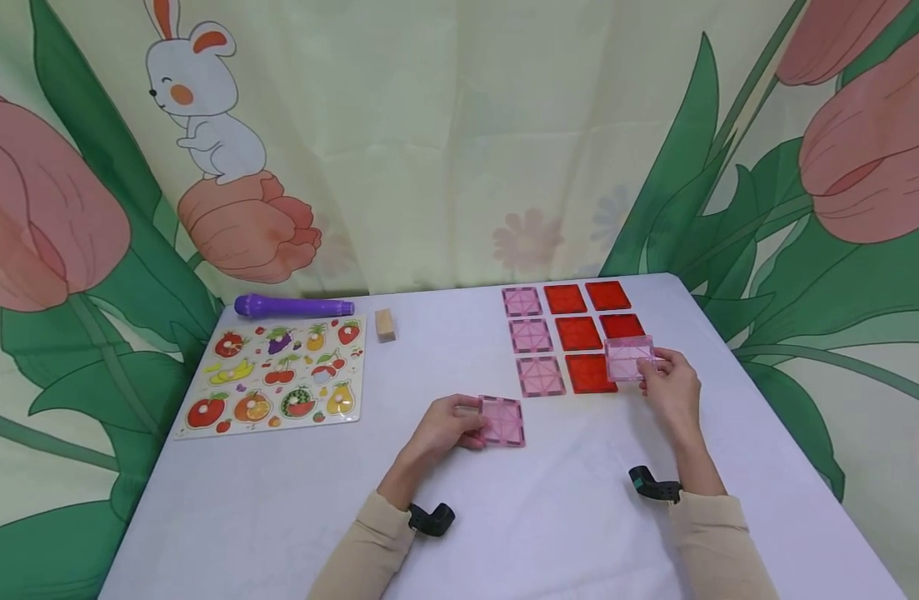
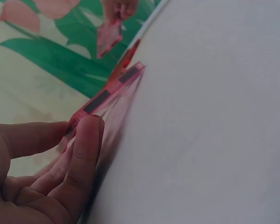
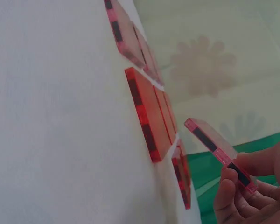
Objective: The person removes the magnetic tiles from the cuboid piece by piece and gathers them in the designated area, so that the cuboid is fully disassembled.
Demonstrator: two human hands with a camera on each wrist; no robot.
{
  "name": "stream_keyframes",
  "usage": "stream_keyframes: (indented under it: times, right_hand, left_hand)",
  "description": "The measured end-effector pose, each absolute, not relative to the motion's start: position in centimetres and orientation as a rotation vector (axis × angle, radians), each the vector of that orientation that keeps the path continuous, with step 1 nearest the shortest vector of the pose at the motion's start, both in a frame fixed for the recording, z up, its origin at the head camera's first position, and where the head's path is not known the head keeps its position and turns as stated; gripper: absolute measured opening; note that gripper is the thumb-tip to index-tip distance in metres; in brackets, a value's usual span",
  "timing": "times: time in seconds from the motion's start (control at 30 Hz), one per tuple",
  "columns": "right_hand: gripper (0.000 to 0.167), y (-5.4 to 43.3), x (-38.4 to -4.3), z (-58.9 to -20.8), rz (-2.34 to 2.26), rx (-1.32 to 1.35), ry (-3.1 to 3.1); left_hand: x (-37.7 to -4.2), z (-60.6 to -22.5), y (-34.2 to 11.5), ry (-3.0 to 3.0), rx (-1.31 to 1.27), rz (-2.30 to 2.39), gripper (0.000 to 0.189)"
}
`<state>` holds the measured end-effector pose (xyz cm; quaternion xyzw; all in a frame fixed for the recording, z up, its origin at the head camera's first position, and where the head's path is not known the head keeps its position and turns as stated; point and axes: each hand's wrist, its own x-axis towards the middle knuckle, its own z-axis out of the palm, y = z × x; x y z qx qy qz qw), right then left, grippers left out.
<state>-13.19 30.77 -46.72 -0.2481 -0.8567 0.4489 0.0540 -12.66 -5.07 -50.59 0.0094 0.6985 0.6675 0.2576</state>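
My left hand (image 1: 446, 427) pinches a pink translucent magnetic tile (image 1: 504, 422) by its left edge, low over the white table. In the left wrist view, thumb and fingers grip one end of that tile (image 2: 102, 100). My right hand (image 1: 672, 390) holds another pink magnetic tile (image 1: 622, 357) between thumb and fingers at its right side. The right wrist view shows this tile (image 3: 217, 148) tilted and raised off the table. From the head view it overlaps the right column of red tiles. Several red magnetic tiles (image 1: 579, 333) lie left of and behind it, beside a column of three pink tiles (image 1: 530, 336).
A fruit-picture board (image 1: 242, 400) lies at the left of the white table (image 1: 279, 517). Behind it rests a purple toy microphone (image 1: 294, 307), and a small wooden block (image 1: 385, 325) stands to its right. A printed curtain (image 1: 414, 150) hangs behind the table.
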Motion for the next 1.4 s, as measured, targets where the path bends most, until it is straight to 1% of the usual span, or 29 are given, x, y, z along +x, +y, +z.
stream_keyframes:
  times: [0.43,0.57,0.77,0.9,1.17,1.23,1.4]
  right_hand:
    - [0.055,33.7,-13.5,-48.2,1.309,-0.843,-2.625]
    - [0.054,34.0,-13.7,-48.6,1.302,-0.865,-2.648]
    - [0.056,34.3,-14.1,-49.0,1.282,-0.847,-2.699]
    - [0.060,34.3,-14.2,-49.0,1.241,-0.828,-2.750]
    - [0.080,34.0,-14.2,-49.3,1.273,-0.845,-2.782]
    - [0.082,33.9,-14.3,-49.3,1.259,-0.843,-2.784]
    - [0.080,33.8,-14.4,-49.3,1.201,-0.802,-2.797]
  left_hand:
    - [-10.8,-50.5,-1.7,1.971,0.060,1.813,0.044]
    - [-10.6,-50.5,-1.0,1.975,0.058,1.801,0.043]
    - [-10.6,-50.6,0.0,2.023,0.056,1.772,0.042]
    - [-10.6,-50.6,0.6,2.066,0.078,1.752,0.040]
    - [-10.5,-50.6,2.2,2.094,0.096,1.734,0.043]
    - [-10.5,-50.6,2.5,2.115,0.098,1.727,0.043]
    - [-10.5,-50.4,3.0,2.184,0.105,1.689,0.043]
